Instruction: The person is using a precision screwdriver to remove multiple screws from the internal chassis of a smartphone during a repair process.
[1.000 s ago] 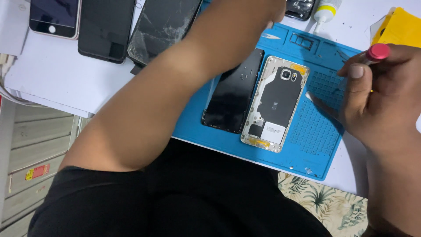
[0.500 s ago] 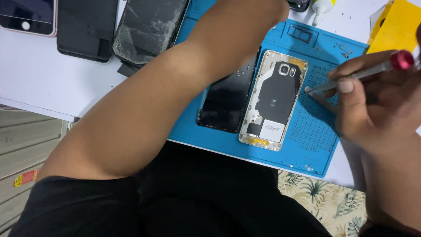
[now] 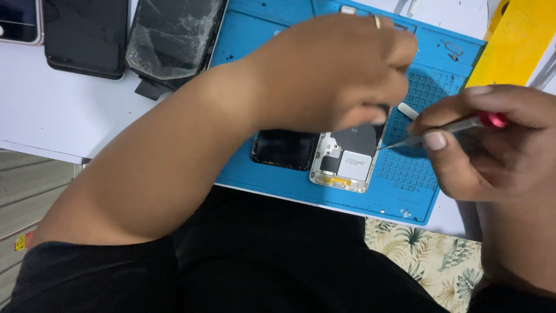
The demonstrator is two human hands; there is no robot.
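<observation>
An opened phone (image 3: pixel 346 164) with a white frame and bare insides lies on a blue work mat (image 3: pixel 405 188). My left hand (image 3: pixel 336 69) reaches across from the left, its fingers curled down over the phone's upper half and hiding it. My right hand (image 3: pixel 492 148) grips a thin metal screwdriver (image 3: pixel 454 126) with a red cap. The screwdriver's tip touches the phone's right edge. A black screen panel (image 3: pixel 284 149) lies right beside the phone on its left. A small white piece (image 3: pixel 408 110) shows between my two hands; what it is I cannot make out.
On the white table (image 3: pixel 58 116) at the back left lie a cracked dark phone (image 3: pixel 174 37), a black phone (image 3: pixel 87 40) and part of another phone (image 3: pixel 20 23). A yellow object (image 3: pixel 515 46) sits at the back right. Floral fabric (image 3: pixel 428 261) shows below the table's edge.
My left hand has come down onto the upper part of the opened phone. My right hand has brought the screwdriver's tip in to the phone's right edge. The view is closer now.
</observation>
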